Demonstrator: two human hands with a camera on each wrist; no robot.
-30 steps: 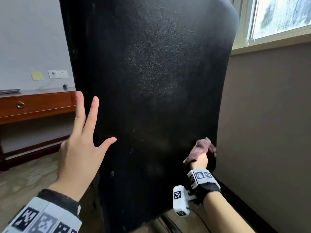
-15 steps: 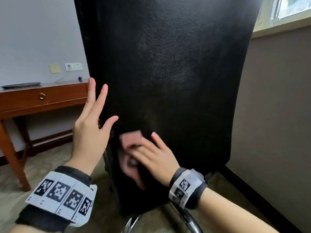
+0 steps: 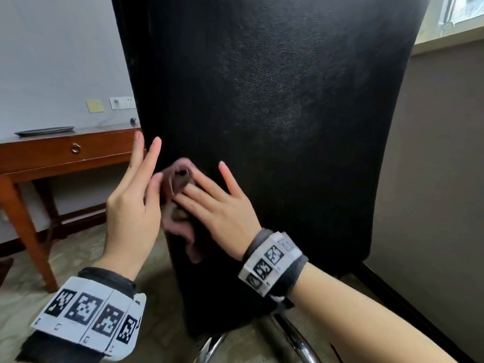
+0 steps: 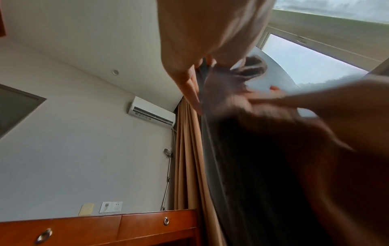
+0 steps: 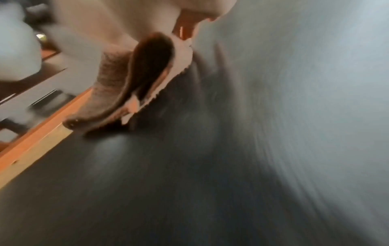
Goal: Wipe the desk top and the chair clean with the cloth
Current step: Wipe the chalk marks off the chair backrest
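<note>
The tall black chair back (image 3: 275,113) fills the middle of the head view. A pinkish-brown cloth (image 3: 180,176) lies bunched against its lower left part, near the left edge. My right hand (image 3: 209,197) presses the cloth flat to the chair with straight, spread fingers. My left hand (image 3: 136,195) stands upright at the chair's left edge, fingers straight, its thumb touching the cloth's left side. The left wrist view shows the cloth (image 4: 227,86) between both hands. In the blurred right wrist view the cloth (image 5: 118,86) hangs folded against the chair back (image 5: 231,149).
A wooden desk (image 3: 52,150) with a ring-pull drawer stands at the left, a dark tray (image 3: 44,131) on top. A grey wall (image 3: 432,179) runs close along the chair's right side under a window. Chrome chair tubing (image 3: 296,339) shows below.
My right hand has swept the cloth from the chair back's lower right edge across to the left edge. My left hand stayed open and now touches the cloth.
</note>
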